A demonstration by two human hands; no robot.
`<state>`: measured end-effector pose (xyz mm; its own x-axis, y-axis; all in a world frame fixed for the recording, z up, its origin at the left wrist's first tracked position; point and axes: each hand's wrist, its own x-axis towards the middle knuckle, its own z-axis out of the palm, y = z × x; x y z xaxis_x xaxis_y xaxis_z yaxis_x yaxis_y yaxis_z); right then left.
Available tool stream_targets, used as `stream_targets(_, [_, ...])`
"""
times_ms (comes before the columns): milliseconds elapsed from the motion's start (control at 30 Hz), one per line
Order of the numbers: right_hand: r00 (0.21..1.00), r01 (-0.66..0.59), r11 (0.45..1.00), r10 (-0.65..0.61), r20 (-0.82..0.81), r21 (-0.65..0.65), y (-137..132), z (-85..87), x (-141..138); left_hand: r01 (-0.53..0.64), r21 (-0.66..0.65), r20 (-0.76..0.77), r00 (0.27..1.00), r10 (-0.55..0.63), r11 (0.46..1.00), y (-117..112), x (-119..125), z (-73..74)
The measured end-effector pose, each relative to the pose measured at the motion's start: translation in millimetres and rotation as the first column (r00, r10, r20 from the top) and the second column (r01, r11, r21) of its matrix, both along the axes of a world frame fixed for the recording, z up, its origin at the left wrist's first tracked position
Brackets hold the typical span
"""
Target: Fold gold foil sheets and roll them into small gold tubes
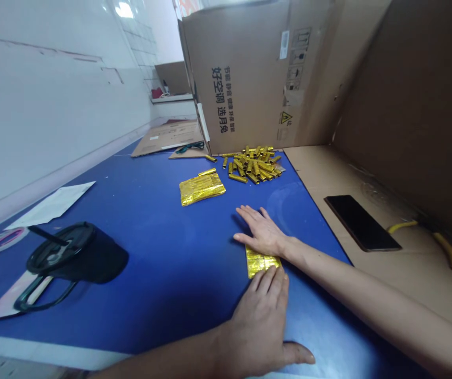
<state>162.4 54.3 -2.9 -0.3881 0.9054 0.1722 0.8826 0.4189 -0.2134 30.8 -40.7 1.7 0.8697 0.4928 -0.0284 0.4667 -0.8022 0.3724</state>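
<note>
A gold foil sheet (263, 261) lies flat on the blue tabletop, partly covered by both my hands. My right hand (263, 234) rests palm down over its far end, fingers stretched out past the foil and thumb apart. At the near edge, my left hand (263, 310) lies with its fingertips on the foil and its thumb spread to the right; neither hand is closed. Farther off, a flat stack of gold foil pieces (202, 188) sits with a small gold roll (207, 172) at its back edge. A pile of short gold foil tubes (255, 164) lies beyond my right hand.
A dark lidded mug (91, 255) with a straw stands on the left, near a white paper (54, 204) and tape rolls (2, 239). Large cardboard boxes (249, 79) wall the back and right. A phone (360, 221) lies on cardboard at the right.
</note>
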Motion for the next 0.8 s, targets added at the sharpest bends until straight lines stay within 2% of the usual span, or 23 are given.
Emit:
stream_targets(167, [0.995, -0.088, 0.995, 0.09, 0.047, -0.044, -14.2, -3.0, 1.3, -0.004, -0.021, -0.033, 0.999, 0.003, 1.0, 1.3, 0.8, 0.2])
stream_targets(433, [0.996, -0.009, 0.999, 0.013, 0.093, -0.048, 15.5, -12.4, 9.4, 0.022, -0.016, -0.034, 0.999, -0.022, 1.0, 1.6, -0.8, -4.1])
stream_targets(567, [0.994, -0.001, 1.0, 0.004, 0.109, -0.03, 17.1, -12.9, 9.7, 0.02, -0.003, -0.038, 0.999, -0.02, 1.0, -0.8, -0.2, -3.7])
stream_targets(667, [0.993, -0.007, 1.0, 0.008, 0.118, -0.015, 14.9, -12.7, 9.2, 0.004, 0.003, -0.011, 1.0, -0.004, 1.0, -0.2, 0.1, 1.9])
stream_targets(800, [0.993, -0.022, 1.0, 0.022, 0.112, 0.003, 12.9, -11.4, 9.4, 0.021, -0.026, 0.037, 0.999, -0.02, 0.999, 13.4, -3.9, 20.1])
